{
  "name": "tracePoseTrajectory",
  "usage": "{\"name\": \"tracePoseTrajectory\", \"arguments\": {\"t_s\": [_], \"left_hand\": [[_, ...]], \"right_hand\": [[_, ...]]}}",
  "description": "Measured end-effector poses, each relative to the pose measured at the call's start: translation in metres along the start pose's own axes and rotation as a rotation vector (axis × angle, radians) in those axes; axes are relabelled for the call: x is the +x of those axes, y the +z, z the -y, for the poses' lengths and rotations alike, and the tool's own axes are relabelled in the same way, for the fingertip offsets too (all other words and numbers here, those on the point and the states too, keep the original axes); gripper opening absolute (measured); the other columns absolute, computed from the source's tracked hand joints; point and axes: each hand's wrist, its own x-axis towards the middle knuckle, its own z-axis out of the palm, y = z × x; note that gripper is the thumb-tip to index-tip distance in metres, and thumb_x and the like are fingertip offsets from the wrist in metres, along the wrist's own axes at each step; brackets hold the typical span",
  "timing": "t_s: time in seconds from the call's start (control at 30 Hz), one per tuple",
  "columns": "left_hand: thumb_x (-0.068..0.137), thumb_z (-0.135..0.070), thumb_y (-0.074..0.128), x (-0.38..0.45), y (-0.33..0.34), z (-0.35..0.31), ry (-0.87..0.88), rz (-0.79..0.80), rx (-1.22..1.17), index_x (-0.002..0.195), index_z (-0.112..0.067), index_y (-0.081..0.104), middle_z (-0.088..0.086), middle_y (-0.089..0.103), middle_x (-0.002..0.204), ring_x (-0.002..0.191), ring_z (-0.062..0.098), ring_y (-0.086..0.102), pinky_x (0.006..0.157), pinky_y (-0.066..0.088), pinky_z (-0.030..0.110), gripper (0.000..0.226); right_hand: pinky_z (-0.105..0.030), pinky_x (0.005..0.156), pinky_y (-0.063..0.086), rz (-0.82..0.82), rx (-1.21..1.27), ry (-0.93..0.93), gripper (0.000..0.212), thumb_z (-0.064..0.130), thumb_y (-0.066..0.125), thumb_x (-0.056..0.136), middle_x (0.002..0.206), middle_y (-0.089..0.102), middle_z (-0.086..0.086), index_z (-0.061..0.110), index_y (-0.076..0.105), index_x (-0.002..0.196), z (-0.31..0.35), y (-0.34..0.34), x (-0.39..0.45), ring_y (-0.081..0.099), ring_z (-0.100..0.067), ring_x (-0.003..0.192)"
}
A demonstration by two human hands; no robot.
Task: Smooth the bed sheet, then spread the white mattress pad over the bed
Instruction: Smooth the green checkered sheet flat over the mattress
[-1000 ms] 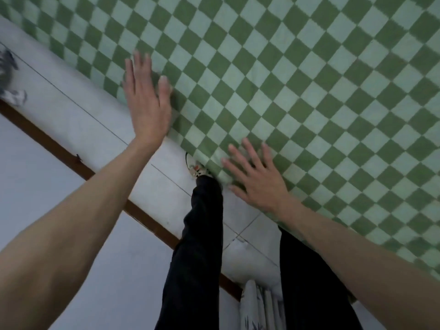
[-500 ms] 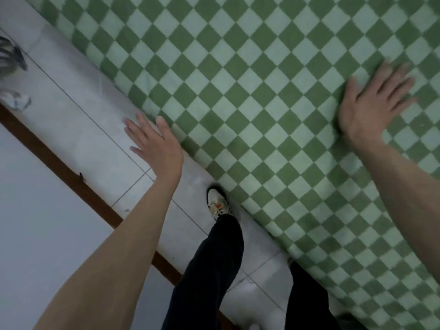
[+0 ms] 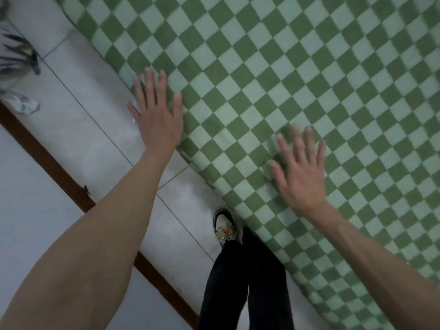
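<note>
Covering the right and far part of the view, the bed sheet [image 3: 297, 79], a green-and-pale-green checkerboard fabric, lies spread over the bed, and its near-left edge runs diagonally from the far left toward the near right. Both hands are flat, fingers straight and spread, and neither grips anything. The left hand [image 3: 158, 117] lies at the sheet's edge, the index and middle fingers and the thumb over the checked fabric and the outer fingers over the floor [image 3: 95, 129] just beside the edge. The right hand [image 3: 301, 172] lies palm down on the sheet, further in from the edge and to the right of the left hand; it is motion-blurred, so full contact with the fabric cannot be confirmed. The two hands are well apart, with a run of sheet between them. Both forearms are bare. The floor is pale tile with thin grout lines. A brown baseboard [image 3: 47, 160] crosses the left side diagonally, with a light wall below it. A white shoe [image 3: 225, 226] stands on the tile just beside the sheet's edge, above dark trousers [image 3: 240, 282]. At the far left lie a dark-and-light streaked object [image 3: 17, 60] and a small pale crumpled item [image 3: 22, 103]; both are too blurred to identify.
</note>
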Motion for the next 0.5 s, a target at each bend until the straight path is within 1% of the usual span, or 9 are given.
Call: {"name": "tracePoseTrajectory", "arguments": {"t_s": [0.03,0.1,0.13,0.17,0.23,0.3,0.37,0.43,0.5], "left_hand": [[0.106,-0.063,0.01,0.004,-0.009,0.009,-0.055,0.039,-0.007,0.164,-0.031,0.012,-0.001,0.005,0.173,0.159,0.028,0.002,0.125,0.007,0.065,0.066],[0.105,-0.063,0.006,0.021,-0.028,0.022,-0.045,0.096,0.025,0.164,-0.031,0.012,-0.001,0.002,0.173,0.16,0.027,-0.002,0.125,0.002,0.064,0.067],[0.105,-0.062,0.005,0.034,-0.038,0.025,-0.041,0.11,0.026,0.164,-0.03,0.014,0.0,0.002,0.173,0.16,0.026,-0.004,0.125,0.001,0.063,0.068],[0.105,-0.062,0.005,0.047,-0.048,0.025,-0.058,0.111,0.014,0.164,-0.028,0.016,0.0,0.003,0.173,0.159,0.025,-0.004,0.126,0.0,0.063,0.069],[0.104,-0.061,0.005,0.077,-0.063,0.022,-0.091,0.1,-0.022,0.164,-0.024,0.017,0.002,0.003,0.173,0.159,0.024,-0.004,0.126,-0.001,0.061,0.071],[0.106,-0.059,0.008,0.114,-0.074,0.017,-0.068,0.073,-0.032,0.164,-0.022,0.015,0.002,0.003,0.173,0.16,0.024,-0.004,0.126,0.001,0.06,0.069],[0.108,-0.055,0.011,0.158,-0.074,0.003,0.026,0.041,-0.003,0.165,-0.02,0.013,0.002,0.004,0.173,0.16,0.025,-0.002,0.127,0.003,0.059,0.067],[0.109,-0.053,0.014,0.201,-0.066,-0.016,0.178,0.029,0.058,0.164,-0.019,0.014,0.005,0.007,0.172,0.16,0.027,0.002,0.127,0.003,0.059,0.065],[0.11,-0.053,0.017,0.233,-0.056,-0.028,0.4,0.063,0.129,0.164,-0.02,0.015,0.006,0.01,0.172,0.159,0.029,0.007,0.128,0.004,0.058,0.063]], "right_hand": [[-0.056,0.124,-0.007,-0.011,0.044,0.175,0.067,0.061,0.016,0.105,0.17,-0.008,-0.004,0.032,-0.002,0.162,-0.029,-0.012,0.018,-0.01,-0.029,0.156],[-0.062,0.124,-0.003,-0.035,0.147,0.495,0.069,0.065,0.01,0.103,0.17,-0.008,-0.003,0.031,-0.004,0.161,-0.075,-0.035,0.064,-0.01,-0.03,0.156],[-0.063,0.123,0.0,-0.036,0.192,0.612,0.071,0.066,0.007,0.102,0.17,-0.006,-0.005,0.029,-0.001,0.161,-0.087,-0.044,0.09,-0.009,-0.032,0.156],[-0.063,0.123,0.002,-0.032,0.233,0.697,0.074,0.067,0.007,0.1,0.17,-0.005,-0.008,0.027,0.001,0.162,-0.089,-0.051,0.118,-0.008,-0.034,0.156],[-0.064,0.121,0.002,-0.039,0.277,0.77,0.076,0.065,0.009,0.1,0.169,-0.004,-0.013,0.021,0.004,0.162,-0.063,-0.059,0.173,-0.008,-0.038,0.155],[-0.066,0.12,0.003,-0.063,0.271,0.723,0.075,0.06,0.01,0.102,0.169,-0.003,-0.017,0.017,0.003,0.162,-0.005,-0.056,0.222,-0.006,-0.041,0.154],[-0.067,0.121,0.002,-0.099,0.24,0.566,0.075,0.06,0.013,0.104,0.168,-0.002,-0.018,0.016,0.002,0.162,0.063,-0.049,0.254,-0.003,-0.043,0.154],[-0.064,0.122,-0.002,-0.069,0.201,0.308,0.077,0.064,0.019,0.103,0.168,-0.003,-0.018,0.018,0.005,0.163,0.13,-0.038,0.264,-0.003,-0.043,0.154],[-0.065,0.121,-0.003,-0.034,0.155,0.027,0.076,0.065,0.026,0.101,0.169,-0.006,-0.017,0.022,0.012,0.163,0.177,-0.028,0.26,-0.007,-0.042,0.154]]}}
